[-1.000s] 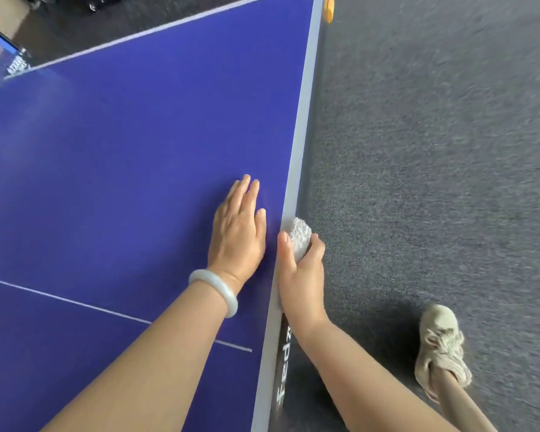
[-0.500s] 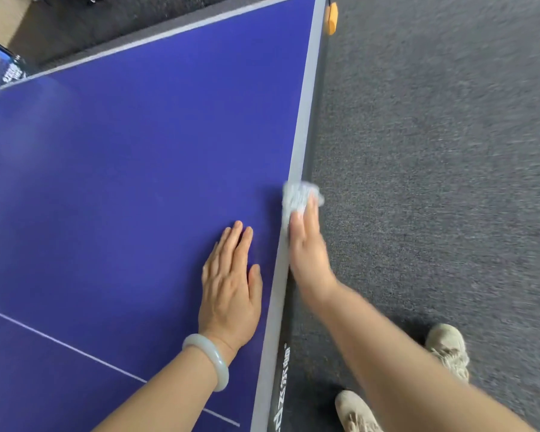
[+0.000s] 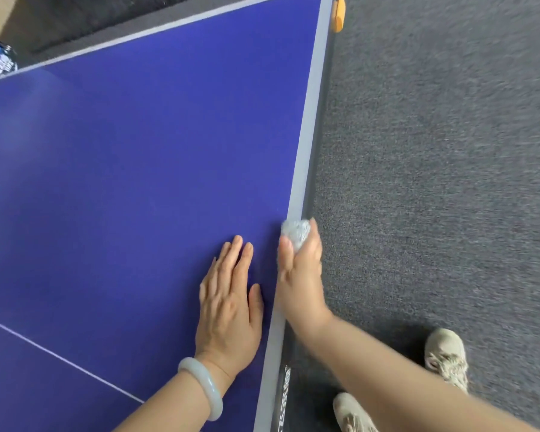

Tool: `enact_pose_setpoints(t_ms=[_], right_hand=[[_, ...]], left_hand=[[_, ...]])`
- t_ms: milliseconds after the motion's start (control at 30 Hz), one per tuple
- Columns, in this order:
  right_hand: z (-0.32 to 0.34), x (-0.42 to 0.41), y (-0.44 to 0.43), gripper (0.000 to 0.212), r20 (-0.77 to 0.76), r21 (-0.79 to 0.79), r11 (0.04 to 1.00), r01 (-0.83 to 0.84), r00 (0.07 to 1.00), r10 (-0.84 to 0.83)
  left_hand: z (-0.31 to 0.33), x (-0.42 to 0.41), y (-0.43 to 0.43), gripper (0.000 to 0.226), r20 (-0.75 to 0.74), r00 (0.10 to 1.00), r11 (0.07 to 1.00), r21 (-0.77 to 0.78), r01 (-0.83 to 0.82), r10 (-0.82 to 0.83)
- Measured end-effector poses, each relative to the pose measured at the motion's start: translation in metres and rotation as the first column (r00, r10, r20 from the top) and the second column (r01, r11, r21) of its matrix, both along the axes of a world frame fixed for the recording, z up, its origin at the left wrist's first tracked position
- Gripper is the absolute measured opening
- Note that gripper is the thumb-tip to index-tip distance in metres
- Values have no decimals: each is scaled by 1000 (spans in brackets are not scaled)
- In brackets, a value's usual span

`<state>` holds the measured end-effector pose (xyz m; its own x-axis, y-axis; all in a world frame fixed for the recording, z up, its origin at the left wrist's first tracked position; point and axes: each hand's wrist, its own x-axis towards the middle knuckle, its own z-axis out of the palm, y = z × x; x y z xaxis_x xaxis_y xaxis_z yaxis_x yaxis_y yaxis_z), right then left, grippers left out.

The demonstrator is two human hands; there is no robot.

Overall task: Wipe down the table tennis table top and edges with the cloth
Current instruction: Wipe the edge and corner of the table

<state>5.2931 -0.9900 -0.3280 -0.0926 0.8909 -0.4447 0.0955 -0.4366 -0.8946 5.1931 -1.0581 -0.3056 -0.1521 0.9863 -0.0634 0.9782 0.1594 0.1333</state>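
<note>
The right grip (image 3: 300,275) curls round a bunched white cloth (image 3: 296,230), pressing it to the grey edge (image 3: 306,120) of the blue surface (image 3: 138,182), lower centre of frame. The left grip (image 3: 229,304) lies flat beside it, holding nothing. Seemingly soft and light, the cloth probably suits a balled hold.

A smooth, matt blue table top (image 3: 138,182) with a flat grey painted edge band. A nubbly white cloth (image 3: 296,232), coarse grey carpet (image 3: 434,182) and a glossy, pale stone-like bangle (image 3: 204,385).
</note>
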Motion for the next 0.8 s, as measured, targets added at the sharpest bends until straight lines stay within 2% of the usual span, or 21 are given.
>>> enact_pose_setpoints(t_ms=[200,400,500,600,700,800], right_hand=[[-8,7,116,72,-39,26,1000,11,999,-10],[-15,4,137,74,-2,-11,1000,-5,1000,5],[-13,2,138,70,1,-10,1000,7,1000,-7],[-12,4,135,68,-15,-3,1000,7,1000,-7],[-11,7,134,60,-36,30,999,15,999,-14],[-10,8,140,60,39,64,998,-15,999,13]], left_hand=[[10,4,3,56,-17,1000,999,-43,1,-2],[23,-2,84,28,11,999,994,98,38,-40],[20,7,160,36,28,995,988,131,87,-91],[10,16,231,46,30,994,990,96,100,-103],[-6,12,261,49,23,995,992,84,98,-100],[-12,7,263,47,107,989,986,146,83,-99]])
